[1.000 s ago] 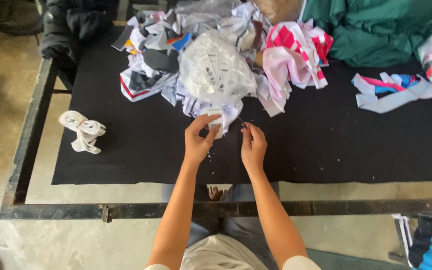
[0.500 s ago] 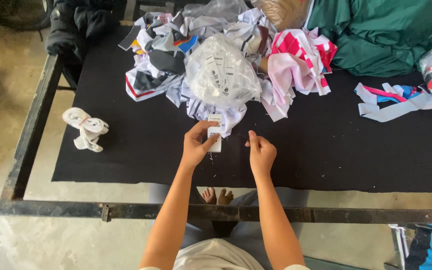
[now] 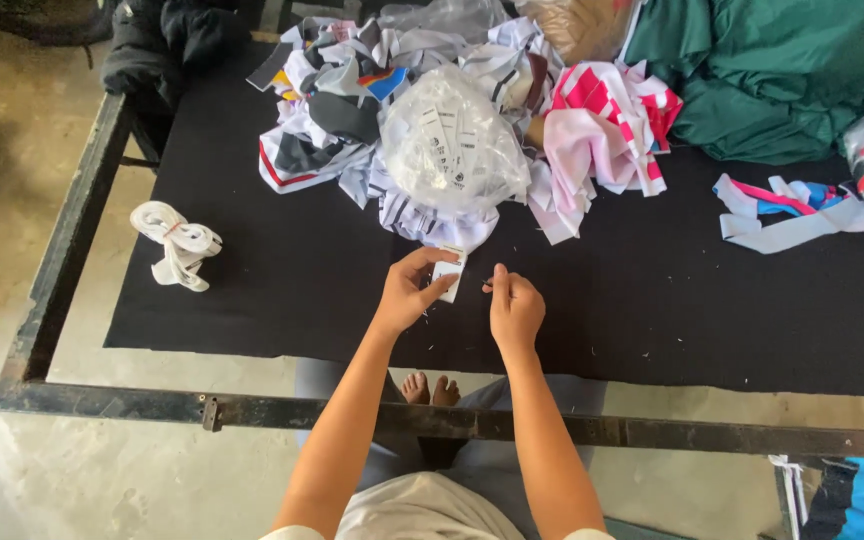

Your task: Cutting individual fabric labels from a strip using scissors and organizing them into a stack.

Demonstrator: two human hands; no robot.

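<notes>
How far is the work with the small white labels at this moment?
Done: nothing finished can be told apart; a white coiled fabric strip lies alone on the black table cover. In hand: the left hand pinches a small white rectangular label, and the right hand is closed beside it, apart from it. Left: a clear plastic bag of white labels and a heap of printed fabric pieces behind.

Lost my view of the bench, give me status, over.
Left hand pinching small white label. Right hand closed beside it, contents unclear. Clear plastic bag of labels just beyond.
</notes>
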